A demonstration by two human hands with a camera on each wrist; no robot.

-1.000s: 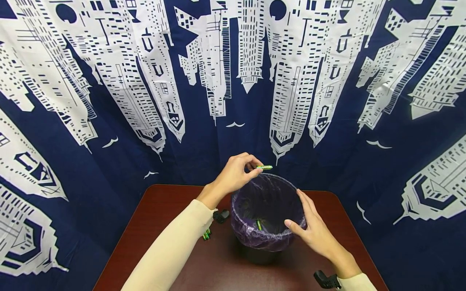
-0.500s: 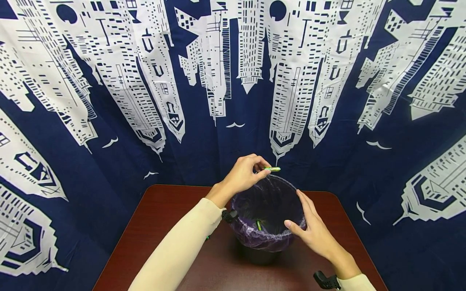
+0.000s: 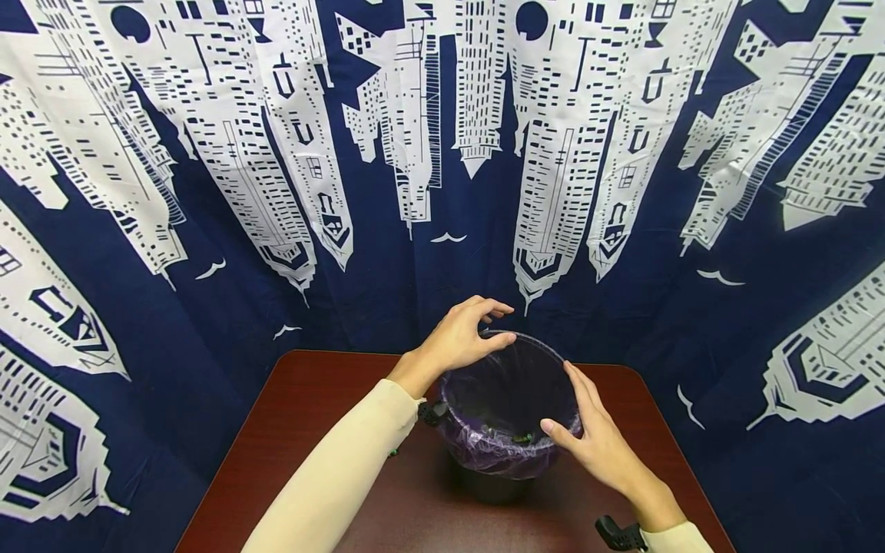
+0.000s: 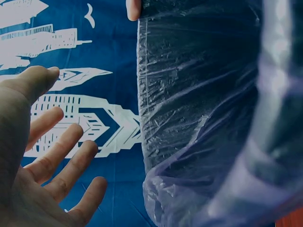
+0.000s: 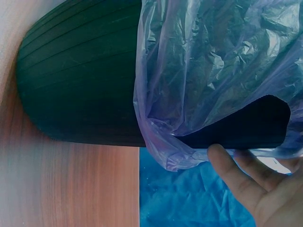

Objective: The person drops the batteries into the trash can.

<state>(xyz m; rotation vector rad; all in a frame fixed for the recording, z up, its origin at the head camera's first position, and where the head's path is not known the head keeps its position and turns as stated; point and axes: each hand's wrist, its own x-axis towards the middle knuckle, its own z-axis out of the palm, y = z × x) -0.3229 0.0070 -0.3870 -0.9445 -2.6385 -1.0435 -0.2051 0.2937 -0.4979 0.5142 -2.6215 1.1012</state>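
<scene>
Since the earlier frame, the green stick (image 3: 523, 438) has left the left hand (image 3: 477, 332), whose fingers have parted, and it now lies inside the bin (image 3: 492, 487). It rests low by the near wall, close to the right thumb as the head view sees it. Its long axis runs roughly crosswise, left to right, nearly level; which end is which cannot be told. A fainter green trace shows left of it in the bin, too dim to count surely as a second. One green bit (image 3: 394, 452) shows on the table (image 3: 332, 395), mostly behind the left forearm.

One purple liner (image 3: 477, 452) covers the bin's rim and folds down outside; the single bin stands upright. The left hand hangs over the far left rim, thumb and fingers well apart, holding nothing. The right hand (image 3: 598, 438) has fairly straight fingers at the right rim, thumb spread towards the mouth, gripping no stick. Two black wrist cameras (image 3: 432, 413) sit by two cream sleeves (image 3: 339, 468). Behind hangs the blue curtain (image 3: 373, 284) with white towers.
</scene>
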